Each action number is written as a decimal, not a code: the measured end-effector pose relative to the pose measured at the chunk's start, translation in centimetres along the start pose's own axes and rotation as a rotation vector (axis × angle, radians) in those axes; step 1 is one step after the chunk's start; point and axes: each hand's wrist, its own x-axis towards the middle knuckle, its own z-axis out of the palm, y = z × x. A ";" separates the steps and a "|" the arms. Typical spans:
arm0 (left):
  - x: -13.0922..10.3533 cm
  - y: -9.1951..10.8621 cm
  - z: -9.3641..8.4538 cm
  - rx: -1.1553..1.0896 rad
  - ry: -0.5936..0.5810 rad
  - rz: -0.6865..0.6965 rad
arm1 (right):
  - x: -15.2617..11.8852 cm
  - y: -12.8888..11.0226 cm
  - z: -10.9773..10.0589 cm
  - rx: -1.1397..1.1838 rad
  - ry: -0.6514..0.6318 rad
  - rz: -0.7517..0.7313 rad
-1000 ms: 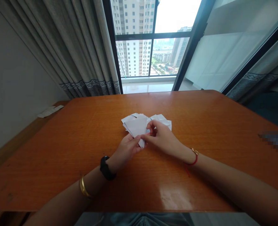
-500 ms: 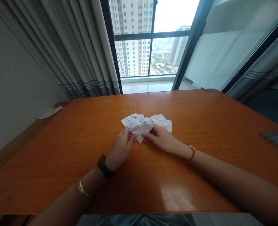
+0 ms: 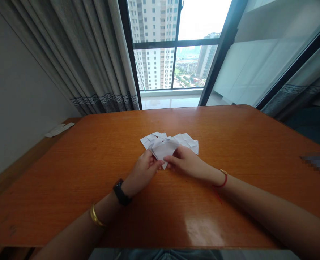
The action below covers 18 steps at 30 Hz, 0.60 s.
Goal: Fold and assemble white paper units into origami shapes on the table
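Observation:
A folded white paper (image 3: 163,150) is held between my two hands above the middle of the table, its lower corner pointing toward me. My left hand (image 3: 143,168) grips its left side, with the thumb near the bottom corner. On the other side, my right hand (image 3: 185,160) pinches it, thumb on the near face. Right behind lie more folded white papers, one group (image 3: 152,138) to the left and another (image 3: 188,141) to the right. The held paper partly covers them, and some of my fingertips are hidden behind it.
The brown wooden table (image 3: 108,144) spans the view. A blurred-out dark item (image 3: 319,162) rests at its right edge. White papers (image 3: 59,129) lie on a ledge at the left wall. Grey curtains (image 3: 94,54) and a window stand beyond.
The held paper has tipped so its near face shows flatter and larger. Both hands have shifted slightly toward me, and my left thumb has moved right, nearer the bottom corner.

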 end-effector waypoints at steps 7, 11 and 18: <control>0.0 1.1 -0.2 -0.493 -0.238 -0.138 | -0.2 -1.6 -0.7 0.350 -0.056 -0.014; -0.5 1.2 0.0 -0.700 -0.351 -0.273 | -0.8 -2.5 -0.6 0.278 0.004 -0.042; -0.8 0.8 -0.4 -0.757 -0.472 -0.410 | -1.4 -3.5 -1.1 0.271 0.079 0.037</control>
